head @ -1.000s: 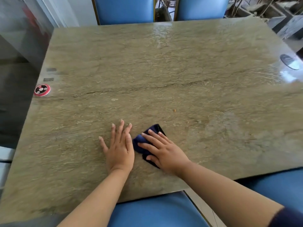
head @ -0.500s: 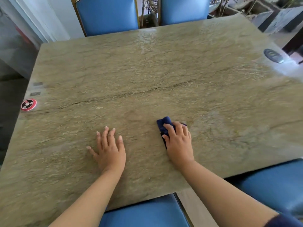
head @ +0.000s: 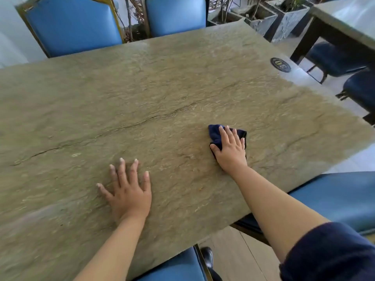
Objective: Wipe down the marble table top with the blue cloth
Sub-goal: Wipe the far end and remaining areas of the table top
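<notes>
The greenish-brown marble table top (head: 162, 88) fills most of the head view, with a dark crack running across its middle. My right hand (head: 230, 150) presses flat on the dark blue cloth (head: 215, 135), right of centre; the cloth's edges show beyond my fingers and thumb. My left hand (head: 127, 191) lies flat on the bare marble nearer the front edge, fingers spread, holding nothing.
Blue chairs stand at the far side (head: 73, 27) and near side (head: 341, 197). A round black disc (head: 280, 64) lies at the table's right edge. Stone planters (head: 284, 19) and another table (head: 345, 21) with dark stools are at the right.
My right hand has slid the cloth to the right and away from my left hand. The left hand stayed flat on the marble. The camera view swung right.
</notes>
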Demonstrator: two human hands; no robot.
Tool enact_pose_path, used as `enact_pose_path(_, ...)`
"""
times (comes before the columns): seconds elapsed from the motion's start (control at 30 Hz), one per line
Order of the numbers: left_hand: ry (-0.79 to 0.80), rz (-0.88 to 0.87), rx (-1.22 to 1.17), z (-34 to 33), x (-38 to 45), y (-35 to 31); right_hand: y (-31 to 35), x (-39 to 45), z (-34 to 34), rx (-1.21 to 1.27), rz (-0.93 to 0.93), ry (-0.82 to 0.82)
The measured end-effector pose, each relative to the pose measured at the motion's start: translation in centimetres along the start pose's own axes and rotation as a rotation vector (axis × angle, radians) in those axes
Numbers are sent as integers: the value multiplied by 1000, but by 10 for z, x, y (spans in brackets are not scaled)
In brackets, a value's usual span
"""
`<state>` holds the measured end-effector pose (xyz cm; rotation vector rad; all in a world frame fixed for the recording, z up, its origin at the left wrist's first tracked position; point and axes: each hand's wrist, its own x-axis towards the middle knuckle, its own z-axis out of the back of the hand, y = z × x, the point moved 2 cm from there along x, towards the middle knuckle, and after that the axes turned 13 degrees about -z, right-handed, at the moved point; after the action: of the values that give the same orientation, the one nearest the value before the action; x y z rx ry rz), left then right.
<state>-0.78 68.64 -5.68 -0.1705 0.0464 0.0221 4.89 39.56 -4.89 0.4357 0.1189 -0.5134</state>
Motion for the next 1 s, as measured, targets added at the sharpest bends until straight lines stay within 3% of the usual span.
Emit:
enact_pose_path(0.37, 13, -16, 26, -2, 2, 1, 35, -61, -32, 193, 410, 82)
enact_pose_path(0.6, 61, -34, -10, 0, 3, 6, 3, -147, -26, 269, 410, 152)
enact_pose_path(0.73, 147, -176, -81, 6, -5, 24, -17, -191, -11, 199, 402, 114)
enact_pose_path(0.9, 74, -419, -318, 20, -26, 56, 27, -172, -6, 313, 330, 96)
enact_pose_path(1.0, 79, -427, -487, 26, -23, 61, 54, -164, -35, 238, 336, 214)
